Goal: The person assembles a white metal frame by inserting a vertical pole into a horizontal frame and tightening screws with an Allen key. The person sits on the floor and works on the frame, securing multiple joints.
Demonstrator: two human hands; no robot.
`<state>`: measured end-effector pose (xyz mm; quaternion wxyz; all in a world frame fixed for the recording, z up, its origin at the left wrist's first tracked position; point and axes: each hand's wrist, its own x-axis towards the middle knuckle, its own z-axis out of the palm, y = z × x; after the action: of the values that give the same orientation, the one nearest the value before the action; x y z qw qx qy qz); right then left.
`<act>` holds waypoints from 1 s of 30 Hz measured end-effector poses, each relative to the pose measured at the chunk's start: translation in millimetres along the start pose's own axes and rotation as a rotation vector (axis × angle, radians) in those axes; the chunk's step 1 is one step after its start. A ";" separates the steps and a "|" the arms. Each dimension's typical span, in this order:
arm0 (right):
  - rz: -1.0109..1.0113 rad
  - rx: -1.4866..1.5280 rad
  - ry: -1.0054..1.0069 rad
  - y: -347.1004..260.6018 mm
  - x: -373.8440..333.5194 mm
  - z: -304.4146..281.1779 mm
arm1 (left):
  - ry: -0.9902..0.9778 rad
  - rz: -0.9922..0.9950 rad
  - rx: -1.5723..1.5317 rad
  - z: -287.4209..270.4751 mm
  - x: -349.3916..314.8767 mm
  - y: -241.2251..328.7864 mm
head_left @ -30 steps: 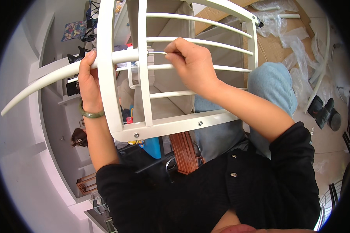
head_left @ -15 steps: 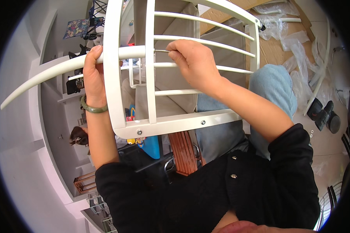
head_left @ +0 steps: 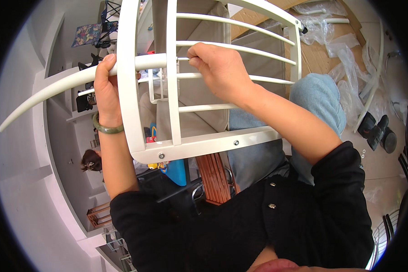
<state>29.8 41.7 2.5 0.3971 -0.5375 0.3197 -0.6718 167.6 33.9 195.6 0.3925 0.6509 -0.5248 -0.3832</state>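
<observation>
A white slatted frame (head_left: 172, 90) with rounded corners stands in front of me, and a curved white tube (head_left: 54, 87) meets one of its upright bars. My left hand (head_left: 107, 93) is wrapped round the tube just left of the frame's outer post, with a green bangle (head_left: 108, 127) on the wrist. At the opposite side of the upright bar, my right hand (head_left: 222, 70) pinches a thin metal rod (head_left: 182, 59) that points at the bar in line with the tube. Its far end is hidden in the fingers. Bolt heads (head_left: 236, 143) show along the frame's lower rail.
Grey-brown fabric panels (head_left: 206, 34) stand behind the slats. Cardboard (head_left: 319, 59) and clear plastic wrap (head_left: 344, 63) lie at the right, near black shoes (head_left: 376, 133). A reddish wooden slatted stool (head_left: 213, 179) is below the frame. Another person's head (head_left: 91, 160) shows at the left.
The frame and tube have shifted slightly left. My right hand has moved a little left and up with its fingers turned, still pinching the rod; my left hand keeps its hold.
</observation>
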 end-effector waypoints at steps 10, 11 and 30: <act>0.180 0.063 -0.204 -1.7 9.3 -9.0 | -0.006 0.016 0.017 2.2 -0.2 -0.7; 0.251 0.128 -0.246 -2.0 12.5 -11.1 | 0.000 0.017 0.021 2.1 -0.5 -1.0; 0.070 -0.307 0.174 -20.4 -1.9 9.0 | -0.242 0.044 -0.075 -8.7 3.9 -18.2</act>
<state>34.9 53.1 20.9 0.3042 -0.5202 0.4701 -0.6448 183.1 33.5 182.0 0.3587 0.5733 -0.5676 -0.4696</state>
